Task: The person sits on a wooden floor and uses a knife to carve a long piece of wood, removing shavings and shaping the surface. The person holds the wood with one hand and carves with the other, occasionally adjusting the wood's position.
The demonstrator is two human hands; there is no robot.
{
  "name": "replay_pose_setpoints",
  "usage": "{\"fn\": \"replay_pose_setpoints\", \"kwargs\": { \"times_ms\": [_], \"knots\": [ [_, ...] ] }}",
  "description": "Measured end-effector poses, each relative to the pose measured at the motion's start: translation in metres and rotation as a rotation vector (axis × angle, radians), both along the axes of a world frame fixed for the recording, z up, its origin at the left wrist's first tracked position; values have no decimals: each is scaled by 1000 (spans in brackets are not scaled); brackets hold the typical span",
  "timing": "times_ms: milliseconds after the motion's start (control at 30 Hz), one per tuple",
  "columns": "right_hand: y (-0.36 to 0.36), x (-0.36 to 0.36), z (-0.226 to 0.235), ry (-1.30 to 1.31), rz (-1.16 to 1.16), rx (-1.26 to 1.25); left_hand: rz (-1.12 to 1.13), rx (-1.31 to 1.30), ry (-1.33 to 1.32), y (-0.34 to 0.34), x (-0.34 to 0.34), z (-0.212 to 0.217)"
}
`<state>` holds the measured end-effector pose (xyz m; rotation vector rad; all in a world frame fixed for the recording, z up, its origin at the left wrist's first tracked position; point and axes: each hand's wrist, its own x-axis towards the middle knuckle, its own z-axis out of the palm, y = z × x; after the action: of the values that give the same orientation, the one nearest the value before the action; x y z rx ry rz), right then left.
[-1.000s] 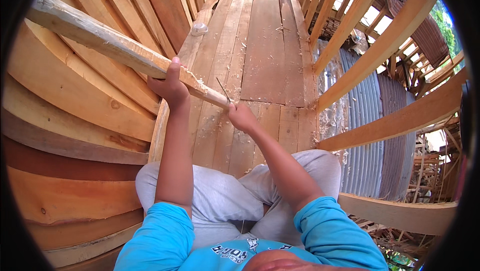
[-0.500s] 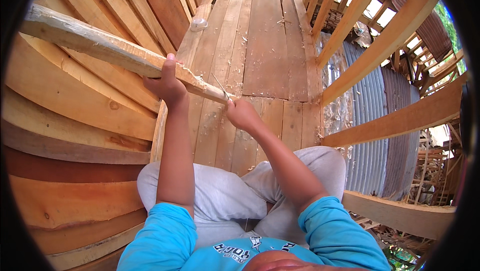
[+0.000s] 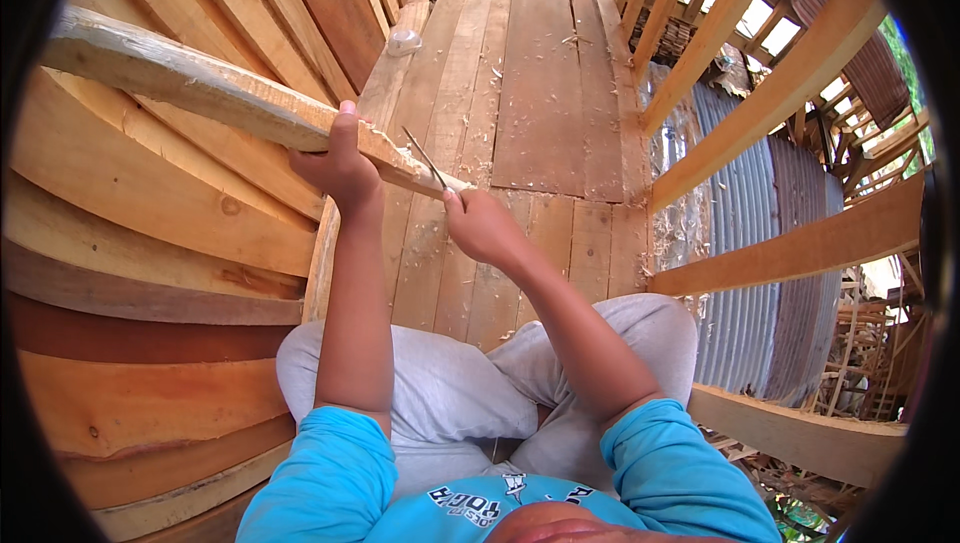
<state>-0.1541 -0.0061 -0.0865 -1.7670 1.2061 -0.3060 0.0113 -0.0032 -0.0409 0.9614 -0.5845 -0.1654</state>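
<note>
A long pale wooden beam slants in from the upper left and ends in front of me. My left hand is closed around it from below, thumb up over the top edge. Beyond that thumb the beam's upper edge is cut rough, with small curls of wood on it. My right hand grips a knife at the beam's far right end; its handle is hidden in my fingers. The thin dark knife blade points up and left, across the cut end of the beam.
Wood shavings lie scattered over the plank floor. A small clear plastic container sits on the floor's left side. Stacked boards line my left. To my right are wooden rails and corrugated metal sheets.
My right hand has shifted slightly up and left with the knife. More of the blade now shows, lying farther left along the beam. My left hand keeps its hold.
</note>
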Motion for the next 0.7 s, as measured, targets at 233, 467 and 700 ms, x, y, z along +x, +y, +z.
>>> {"fn": "replay_pose_setpoints", "kwargs": {
  "times_ms": [233, 467, 700],
  "knots": [
    [-33, -15, -93, 185, -139, -59, -34, -19, -6, -11, -10, 4],
    [-27, -12, -82, 114, -132, 141, -22, -39, -5, 1, -10, 1],
    [-31, -13, -96, 143, -119, 76, -38, -3, -48, 4, -20, 4]
  ]
}}
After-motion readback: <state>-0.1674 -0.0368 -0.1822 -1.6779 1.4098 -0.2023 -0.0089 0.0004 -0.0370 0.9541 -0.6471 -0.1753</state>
